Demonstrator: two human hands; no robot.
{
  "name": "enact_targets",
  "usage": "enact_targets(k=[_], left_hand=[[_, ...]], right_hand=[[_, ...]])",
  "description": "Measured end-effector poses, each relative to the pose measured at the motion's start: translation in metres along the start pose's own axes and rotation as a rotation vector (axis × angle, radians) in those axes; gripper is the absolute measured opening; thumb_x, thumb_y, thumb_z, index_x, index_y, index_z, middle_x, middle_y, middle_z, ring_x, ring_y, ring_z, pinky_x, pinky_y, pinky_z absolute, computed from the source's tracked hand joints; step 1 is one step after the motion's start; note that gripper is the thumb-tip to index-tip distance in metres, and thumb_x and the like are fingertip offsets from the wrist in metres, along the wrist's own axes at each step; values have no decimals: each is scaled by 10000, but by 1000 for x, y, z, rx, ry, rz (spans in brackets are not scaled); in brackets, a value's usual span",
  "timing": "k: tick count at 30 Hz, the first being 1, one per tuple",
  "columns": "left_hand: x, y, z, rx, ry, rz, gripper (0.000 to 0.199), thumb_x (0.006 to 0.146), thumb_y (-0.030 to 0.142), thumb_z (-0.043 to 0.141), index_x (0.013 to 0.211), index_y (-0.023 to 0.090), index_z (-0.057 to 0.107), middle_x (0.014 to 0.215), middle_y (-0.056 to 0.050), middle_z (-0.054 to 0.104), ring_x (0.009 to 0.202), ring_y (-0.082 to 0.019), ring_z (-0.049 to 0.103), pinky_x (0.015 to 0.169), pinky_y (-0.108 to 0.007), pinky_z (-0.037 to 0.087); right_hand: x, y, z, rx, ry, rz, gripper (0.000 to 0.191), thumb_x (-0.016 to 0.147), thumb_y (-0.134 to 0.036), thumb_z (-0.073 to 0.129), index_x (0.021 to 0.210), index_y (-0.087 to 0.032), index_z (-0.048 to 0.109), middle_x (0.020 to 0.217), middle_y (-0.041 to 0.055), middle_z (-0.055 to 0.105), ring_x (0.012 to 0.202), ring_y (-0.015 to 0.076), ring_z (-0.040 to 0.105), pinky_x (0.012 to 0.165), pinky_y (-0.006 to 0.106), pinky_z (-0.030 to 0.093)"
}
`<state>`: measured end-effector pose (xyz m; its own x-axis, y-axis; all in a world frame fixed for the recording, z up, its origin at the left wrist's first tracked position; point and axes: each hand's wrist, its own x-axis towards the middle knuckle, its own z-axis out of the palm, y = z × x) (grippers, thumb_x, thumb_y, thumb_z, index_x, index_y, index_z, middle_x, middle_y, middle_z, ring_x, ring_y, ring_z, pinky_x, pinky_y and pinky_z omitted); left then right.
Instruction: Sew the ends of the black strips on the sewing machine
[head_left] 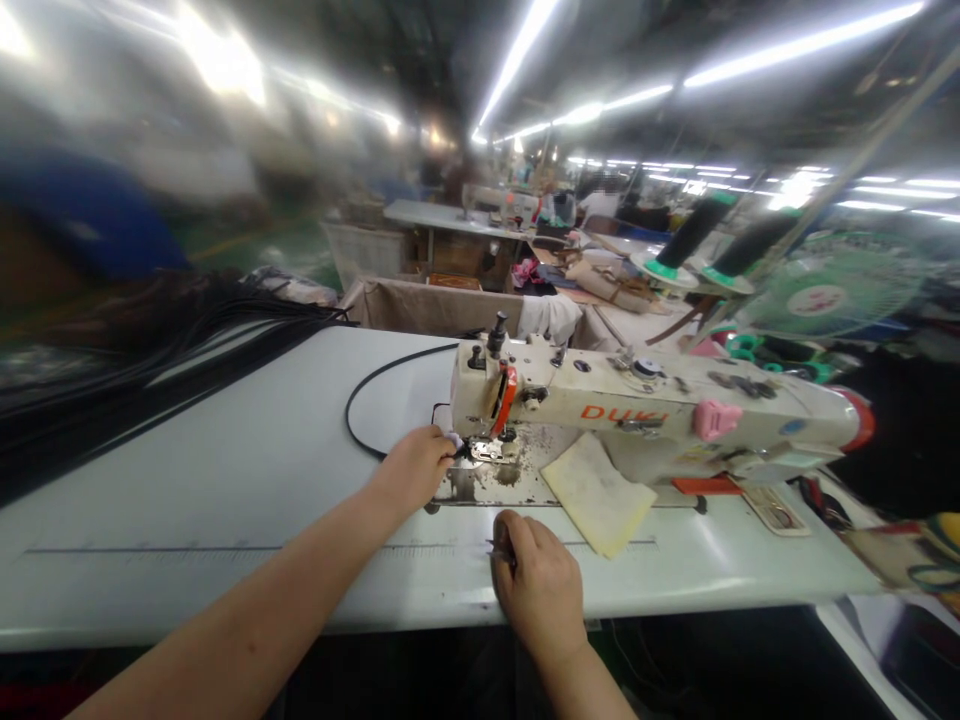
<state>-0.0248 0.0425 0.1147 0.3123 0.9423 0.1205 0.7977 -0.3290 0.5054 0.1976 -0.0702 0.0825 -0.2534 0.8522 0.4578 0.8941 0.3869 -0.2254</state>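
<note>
A white sewing machine (622,405) stands on the pale table, its needle end facing left. My left hand (416,465) is closed in a pinch beside the presser foot (491,450), on a thin black strip (351,400). From those fingers the strip curves left and back in a loop, passing behind the machine head. A small whitish bit shows at the fingertips; I cannot make out what it is. My right hand (540,580) is closed near the table's front edge around a small pointed metal tool (496,550), apparently thread snips, mostly hidden by the fingers.
A yellowish cloth (600,490) lies against the machine bed. Many long black strips (150,385) cover the table's left end. A small tray (776,510) sits at right. Thread cones (694,235) and a green fan (825,285) stand behind; a fabric-lined bin (427,310) adjoins the far edge.
</note>
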Motion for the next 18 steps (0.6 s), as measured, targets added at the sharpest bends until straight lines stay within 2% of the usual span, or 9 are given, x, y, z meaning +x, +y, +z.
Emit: enact_targets(k=[5,9,15,18], left_hand=[[-4,8,-2,27,-44,-135,191,901,188,626,961,229,802,1023,-64,695,961,-228,704,867,-332,563],[-6,14,-2,55,-58,-181,169,893,204,635,939,225,796,1025,-79,704,978,-259,703,855,-356,557],[-20,35,17,8,-86,-196,166,858,238,700,1013,201,746,1047,-71,700,885,-196,704,832,-294,571],[-25,44,28,-56,-68,-219,223,873,247,682,1075,156,703,1100,-108,666,893,-195,704,849,-289,579]], right_hand=[[0,-1,-2,3,5,1,316,829,-61,519,1098,-195,618,832,23,639,786,208,563,713,320,402],[0,-2,-2,12,10,3,311,812,-54,512,1066,-200,617,824,22,636,776,203,559,704,315,399],[1,-1,-1,27,11,-4,307,825,-56,500,1073,-195,615,819,23,631,774,207,553,709,322,389],[1,-1,-2,39,5,-14,318,812,-52,500,1075,-191,614,817,21,631,769,207,552,705,324,388]])
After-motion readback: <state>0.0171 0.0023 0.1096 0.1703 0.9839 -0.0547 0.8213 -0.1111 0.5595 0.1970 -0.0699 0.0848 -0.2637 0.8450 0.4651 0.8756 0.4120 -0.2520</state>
